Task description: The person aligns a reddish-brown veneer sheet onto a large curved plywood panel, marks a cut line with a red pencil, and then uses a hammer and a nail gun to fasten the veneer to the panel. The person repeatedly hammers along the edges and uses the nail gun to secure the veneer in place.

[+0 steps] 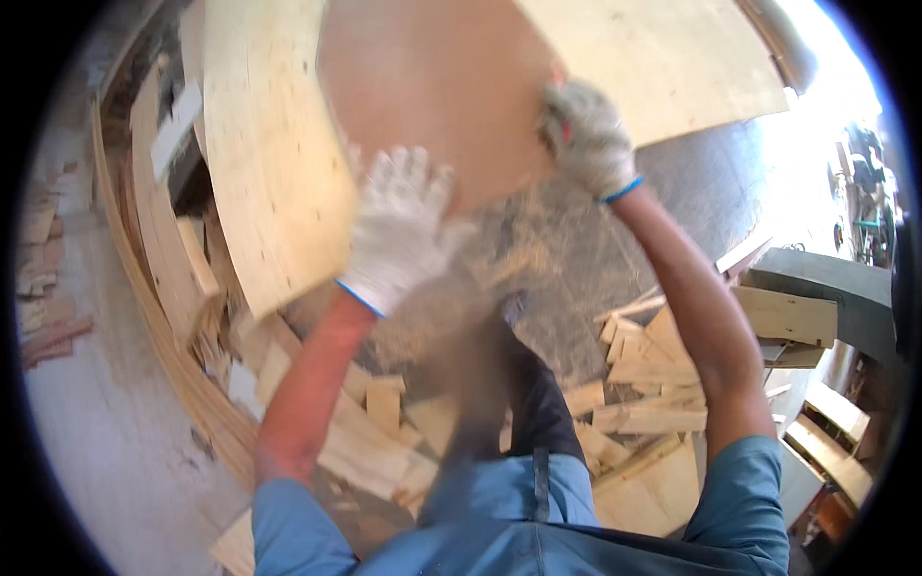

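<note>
Spreading its blurred fingers by the far brown sheet's (432, 96) near-left edge, apparently to steady it, is the gloved left hand (396, 226); the right hand (588, 142) curls at its right edge, pinch unclear; pale plywood (274, 163) flanks both sides.

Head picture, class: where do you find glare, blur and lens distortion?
Head view: white glare washes out the upper right, beside the pale board; head view: motion blur smears the left hand and left leg, and softens the brown board; head view: the wooden strip at left looks bowed, probably by the fisheye lens, and black fills the corners.
</note>
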Tool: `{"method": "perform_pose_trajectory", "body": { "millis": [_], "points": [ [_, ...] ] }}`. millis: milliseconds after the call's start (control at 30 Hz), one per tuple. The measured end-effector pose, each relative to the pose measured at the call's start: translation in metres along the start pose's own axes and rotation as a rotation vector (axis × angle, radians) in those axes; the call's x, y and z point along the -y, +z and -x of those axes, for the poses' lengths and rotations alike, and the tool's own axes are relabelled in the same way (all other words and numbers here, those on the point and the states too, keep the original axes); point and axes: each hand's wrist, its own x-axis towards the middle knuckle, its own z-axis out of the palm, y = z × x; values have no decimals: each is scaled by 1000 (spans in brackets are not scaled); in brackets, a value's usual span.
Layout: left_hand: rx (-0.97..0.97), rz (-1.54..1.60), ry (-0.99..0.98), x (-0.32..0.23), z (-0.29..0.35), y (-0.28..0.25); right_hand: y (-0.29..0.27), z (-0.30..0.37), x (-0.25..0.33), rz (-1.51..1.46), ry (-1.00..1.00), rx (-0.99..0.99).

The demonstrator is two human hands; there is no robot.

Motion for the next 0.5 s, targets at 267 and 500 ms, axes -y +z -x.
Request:
{"method": "perform_pose_trajectory", "body": {
  "millis": [267,500],
  "points": [
    [-196,242,-78,26,-179,77,-21,-9,7,-149,71,14],
    [-220,89,-304,93,-316,98,-36,-20,4,-229,110,123]
  ]
}}
